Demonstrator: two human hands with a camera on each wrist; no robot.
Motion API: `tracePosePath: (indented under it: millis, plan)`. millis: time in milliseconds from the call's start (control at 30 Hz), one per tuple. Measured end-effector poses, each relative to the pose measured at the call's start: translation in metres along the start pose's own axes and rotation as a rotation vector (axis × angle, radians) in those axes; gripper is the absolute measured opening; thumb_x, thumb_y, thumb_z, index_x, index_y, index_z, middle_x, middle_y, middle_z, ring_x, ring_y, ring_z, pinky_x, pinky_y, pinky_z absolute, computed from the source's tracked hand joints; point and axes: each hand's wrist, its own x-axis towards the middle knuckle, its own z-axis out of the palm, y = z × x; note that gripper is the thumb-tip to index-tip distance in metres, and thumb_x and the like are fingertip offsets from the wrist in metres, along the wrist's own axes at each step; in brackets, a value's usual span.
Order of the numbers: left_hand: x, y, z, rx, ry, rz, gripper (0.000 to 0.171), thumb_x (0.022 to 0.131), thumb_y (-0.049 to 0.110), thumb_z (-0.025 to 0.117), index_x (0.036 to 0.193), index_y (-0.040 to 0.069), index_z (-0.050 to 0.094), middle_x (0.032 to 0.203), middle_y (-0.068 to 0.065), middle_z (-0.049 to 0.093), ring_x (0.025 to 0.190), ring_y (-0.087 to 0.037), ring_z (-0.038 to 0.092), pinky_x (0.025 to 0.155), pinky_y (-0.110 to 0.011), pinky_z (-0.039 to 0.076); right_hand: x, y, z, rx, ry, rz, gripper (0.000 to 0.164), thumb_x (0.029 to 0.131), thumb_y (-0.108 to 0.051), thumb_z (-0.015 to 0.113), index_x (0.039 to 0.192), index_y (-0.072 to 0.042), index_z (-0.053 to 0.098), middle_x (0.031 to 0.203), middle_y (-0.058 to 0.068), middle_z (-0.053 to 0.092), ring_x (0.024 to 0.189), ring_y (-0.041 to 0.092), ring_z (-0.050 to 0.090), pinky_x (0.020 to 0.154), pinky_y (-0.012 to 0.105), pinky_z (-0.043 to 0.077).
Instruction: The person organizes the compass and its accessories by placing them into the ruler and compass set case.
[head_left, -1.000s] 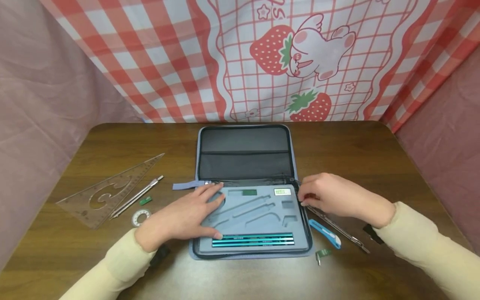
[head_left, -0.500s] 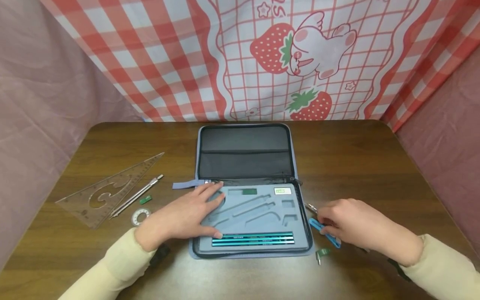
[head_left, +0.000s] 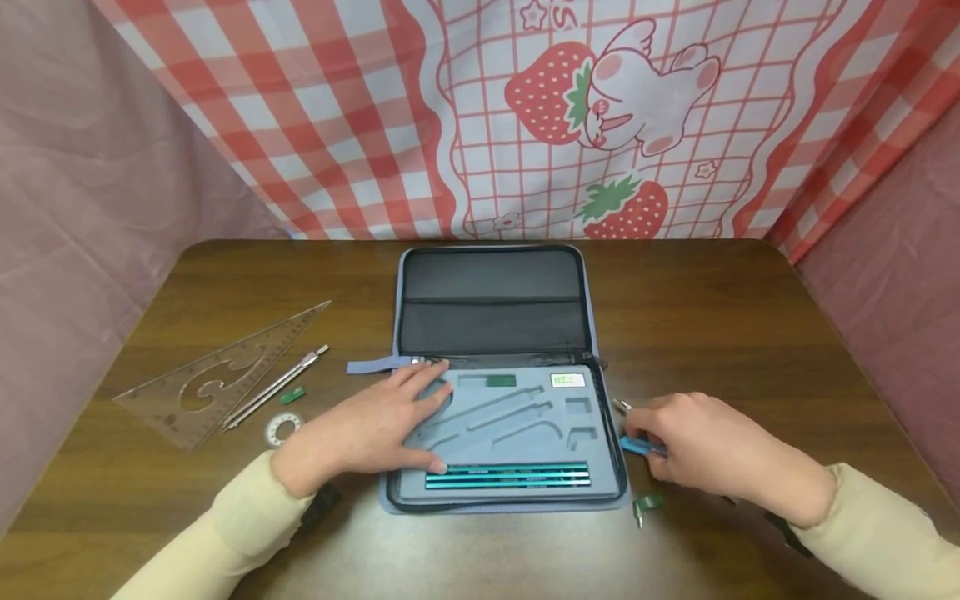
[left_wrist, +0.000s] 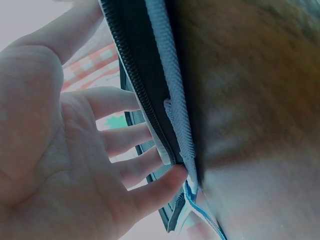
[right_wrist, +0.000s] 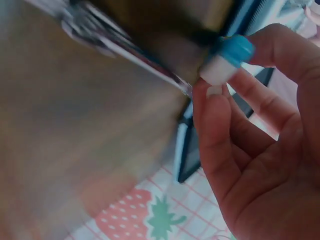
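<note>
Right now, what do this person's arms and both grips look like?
The left sleeve and right sleeve are long, plain and pale yellow. The left grip and right grip are bare human hands, ungloved, with no rings visible. A partly hidden dark object shows by the left cuff. No cables show.

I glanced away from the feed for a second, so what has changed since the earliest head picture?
The right hand has moved from the case's right edge toward the wearer and now pinches the blue cutter, which then lay untouched on the table. Unchanged: the left hand resting on the open case, the pencils in its tray, and the set square.
</note>
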Motion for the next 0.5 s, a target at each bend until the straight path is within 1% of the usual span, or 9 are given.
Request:
tracePosePath:
  millis: [67,200,367,433,500]
  plan:
    - [-0.001,0.000,0.000,0.003,0.001,0.001,0.094,0.087,0.068,0.061,0.154,0.005,0.037,0.163,-0.017,0.017,0.146,-0.040,0.021,0.113,-0.051,0.030,0.003,-0.001,-0.006,-0.007,0.004,-0.009,0.023,0.070,-0.006,0.081,0.084,-0.019,0.068,0.071,-0.013,0.055,0.056,0.001,0.042,0.049,0.021,0.039]
    - [-0.001,0.000,-0.001,0.008,0.001,-0.002,0.094,0.087,0.068,0.061,0.154,0.006,0.037,0.163,-0.017,0.016,0.146,-0.040,0.021,0.113,-0.051,0.030,0.012,-0.004,-0.015,-0.043,0.021,-0.049,0.023,0.068,-0.005,0.081,0.082,-0.019,0.069,0.071,-0.011,0.059,0.056,0.000,0.045,0.050,0.024,0.043]
    - [-0.001,0.000,-0.001,0.002,-0.001,-0.002,0.094,0.087,0.068,0.061,0.154,0.006,0.036,0.164,-0.017,0.016,0.147,-0.040,0.020,0.113,-0.051,0.029,0.019,-0.008,-0.024,-0.093,0.023,-0.079,0.024,0.066,-0.006,0.083,0.081,-0.018,0.069,0.072,-0.009,0.065,0.059,0.003,0.054,0.052,0.029,0.050]
    - [-0.001,0.000,-0.001,0.004,0.001,0.000,0.094,0.087,0.068,0.061,0.154,0.006,0.037,0.163,-0.017,0.017,0.147,-0.040,0.020,0.113,-0.051,0.029,0.021,-0.011,-0.029,-0.085,0.026,-0.079,0.023,0.067,-0.007,0.084,0.081,-0.018,0.069,0.072,-0.010,0.064,0.058,0.003,0.053,0.052,0.027,0.050]
    - [-0.001,0.000,0.000,0.008,0.004,0.002,0.094,0.087,0.068,0.061,0.154,0.006,0.037,0.163,-0.017,0.017,0.147,-0.040,0.020,0.113,-0.050,0.029,0.024,-0.015,-0.031,-0.064,0.052,-0.101,0.022,0.068,-0.006,0.083,0.082,-0.018,0.069,0.072,-0.010,0.062,0.057,0.001,0.050,0.051,0.024,0.048]
